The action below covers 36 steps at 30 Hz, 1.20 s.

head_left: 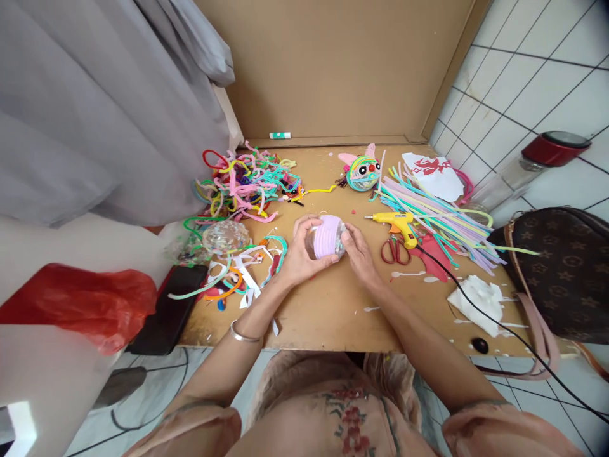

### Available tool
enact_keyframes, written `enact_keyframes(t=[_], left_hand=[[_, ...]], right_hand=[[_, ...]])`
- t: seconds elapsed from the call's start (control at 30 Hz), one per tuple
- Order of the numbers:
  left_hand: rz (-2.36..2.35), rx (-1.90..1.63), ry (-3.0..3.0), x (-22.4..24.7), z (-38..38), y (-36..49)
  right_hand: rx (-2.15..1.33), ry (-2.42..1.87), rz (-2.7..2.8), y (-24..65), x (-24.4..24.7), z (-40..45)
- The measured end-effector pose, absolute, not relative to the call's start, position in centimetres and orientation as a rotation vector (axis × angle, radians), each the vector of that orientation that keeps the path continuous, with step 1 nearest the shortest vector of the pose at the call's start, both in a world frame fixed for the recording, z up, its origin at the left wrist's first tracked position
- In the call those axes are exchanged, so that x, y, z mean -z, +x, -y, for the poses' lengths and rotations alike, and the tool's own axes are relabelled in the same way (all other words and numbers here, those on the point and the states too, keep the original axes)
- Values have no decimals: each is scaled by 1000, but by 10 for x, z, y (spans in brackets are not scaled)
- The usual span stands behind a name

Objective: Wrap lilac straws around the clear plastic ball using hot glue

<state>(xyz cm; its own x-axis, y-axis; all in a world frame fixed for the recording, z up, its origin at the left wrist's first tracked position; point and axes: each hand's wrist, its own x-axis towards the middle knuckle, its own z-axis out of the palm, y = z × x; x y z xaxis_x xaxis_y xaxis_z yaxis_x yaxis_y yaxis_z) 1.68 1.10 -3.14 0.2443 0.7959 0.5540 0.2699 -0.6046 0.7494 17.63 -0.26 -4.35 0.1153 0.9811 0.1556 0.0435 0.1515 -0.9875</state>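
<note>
- At the far left, a crumpled red plastic bag [118, 301] lies beside a black flat device [164, 311] at the table's edge
- Next to that, a clear round ball [227, 237] sits just in front of a tangled heap of fuzzy stems [245, 181], with paper scraps [252, 270] and short coloured stems nearer the person
- The left hand [301, 252] is clamped on the left side of a clear, rounded object with a lilac band [326, 237], its thumb along the near side
- That banded object is held between both hands, near the middle of the table [328, 317]
- The right hand [360, 252] touches the object's right end with thumb and fingers; whether they pinch it cannot be told
- Beyond the hands stands a striped animal head [364, 174] with pink ears
- Right of the hands, a yellow glue gun [396, 222] lies just beyond red-handled scissors [394, 251]
- Farther right come loose straight stems [438, 212], a crumpled white tissue [478, 306] and a brown patterned bag [561, 273]
</note>
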Motion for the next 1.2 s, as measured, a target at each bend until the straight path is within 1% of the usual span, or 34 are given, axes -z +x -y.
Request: enact_keyframes(t=[0.13,0.3,0.43,0.5,0.57,0.7,0.97,1.07,1.2], left_hand=[[-905,-1345,1886,33,-12,15],[-975,-1303,1884,30,-10,14],[-1084,-1150,1953,29,-9,14],[-1100,-1104,1988,29,-9,15],[-1092,-1132,2034,29,-8,16],[-1127,-1163,2235,29,-5,18],[-1195,-1314,2401,26,-5,11],[-1178,-1322,2429,24,-6,11],[-1128,-1315,2523,24,-5,11]], right_hand=[[-998,-1114,1230,178,44,4],[-942,-1147,1286,180,50,4],[-868,-1195,1343,182,52,1],[-768,-1220,1414,185,50,1],[-622,-1221,1508,187,44,3],[-229,-1157,1644,190,31,9],[373,-1133,1669,209,0,17],[497,-1170,1686,231,-25,6],[453,-1324,1494,279,-60,-36]])
